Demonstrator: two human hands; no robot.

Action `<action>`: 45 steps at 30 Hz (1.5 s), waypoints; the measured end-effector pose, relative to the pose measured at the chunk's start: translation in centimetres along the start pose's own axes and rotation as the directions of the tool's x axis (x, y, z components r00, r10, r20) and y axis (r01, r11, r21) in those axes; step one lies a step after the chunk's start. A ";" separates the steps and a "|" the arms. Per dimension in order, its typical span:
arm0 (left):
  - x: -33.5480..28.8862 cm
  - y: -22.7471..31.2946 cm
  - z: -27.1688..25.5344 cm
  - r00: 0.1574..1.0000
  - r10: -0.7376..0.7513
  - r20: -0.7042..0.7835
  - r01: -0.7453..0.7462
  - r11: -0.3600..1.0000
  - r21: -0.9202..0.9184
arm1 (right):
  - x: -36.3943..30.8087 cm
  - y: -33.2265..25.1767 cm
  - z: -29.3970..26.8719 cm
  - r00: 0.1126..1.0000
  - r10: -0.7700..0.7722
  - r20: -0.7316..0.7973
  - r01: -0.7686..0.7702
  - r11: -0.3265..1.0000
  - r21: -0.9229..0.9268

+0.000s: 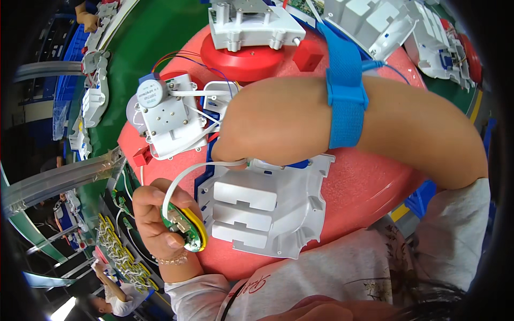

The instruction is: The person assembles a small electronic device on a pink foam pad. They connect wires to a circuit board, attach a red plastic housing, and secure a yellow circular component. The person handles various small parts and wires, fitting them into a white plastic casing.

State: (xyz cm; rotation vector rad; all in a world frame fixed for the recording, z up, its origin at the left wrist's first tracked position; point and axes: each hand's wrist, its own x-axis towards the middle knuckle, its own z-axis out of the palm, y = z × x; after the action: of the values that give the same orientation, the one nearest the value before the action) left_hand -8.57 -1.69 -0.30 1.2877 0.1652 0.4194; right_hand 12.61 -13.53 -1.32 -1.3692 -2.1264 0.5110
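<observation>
A person's two bare hands work around a white panel (300,211) lying on a red table (364,190). Just left of the panel, the left hand (158,222) clamps a green board (188,235) with a yellow rim, its thumb pressing the near face. A white cable (191,168) arches from the board over to the right hand (267,120), which hovers above the panel's far edge. Its fingertips are mostly hidden (the back of the hand covers them), so whether they pinch the cable one cannot tell. A blue strap (345,128) circles the right wrist. Beyond the panel, to the left, sits a round motor (152,93); farther beyond, a white housing (254,27) rests on a red stand (241,63).
</observation>
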 end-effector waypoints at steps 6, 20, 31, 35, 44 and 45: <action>0.3 -0.2 0.2 1.000 0.016 0.017 -0.016 1.000 -0.008 | 0.1 -0.1 0.3 0.996 0.054 0.064 -0.044 0.986 -0.160; 0.4 0.0 -0.2 0.999 0.012 0.048 -0.010 0.999 -0.052 | 0.1 -1.6 1.3 0.983 0.180 0.030 -0.172 0.969 -0.178; 0.5 2.1 0.2 0.997 -0.078 -0.006 0.078 0.988 0.131 | 0.4 -1.9 1.0 0.986 0.163 -0.011 -0.163 0.969 -0.184; -1.1 3.0 -0.5 0.979 -0.188 -0.081 0.202 0.947 0.251 | -2.5 -2.7 0.0 0.902 -0.010 -0.431 -0.119 0.955 -0.272; -5.4 1.2 -0.1 0.930 -0.347 -0.121 0.366 0.842 0.396 | -7.9 -0.2 -6.7 0.726 0.185 -0.663 -0.503 0.800 -0.327; -5.4 1.2 0.4 0.914 -0.377 -0.151 0.405 0.815 0.414 | -8.2 0.6 -6.4 0.705 0.208 -0.678 -0.516 0.806 -0.290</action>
State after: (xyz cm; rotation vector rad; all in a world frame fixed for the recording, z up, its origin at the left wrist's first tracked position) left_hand -13.59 -3.91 0.36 1.6372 0.5977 0.0605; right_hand 19.74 -20.64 1.27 -1.9291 -1.4482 -0.3314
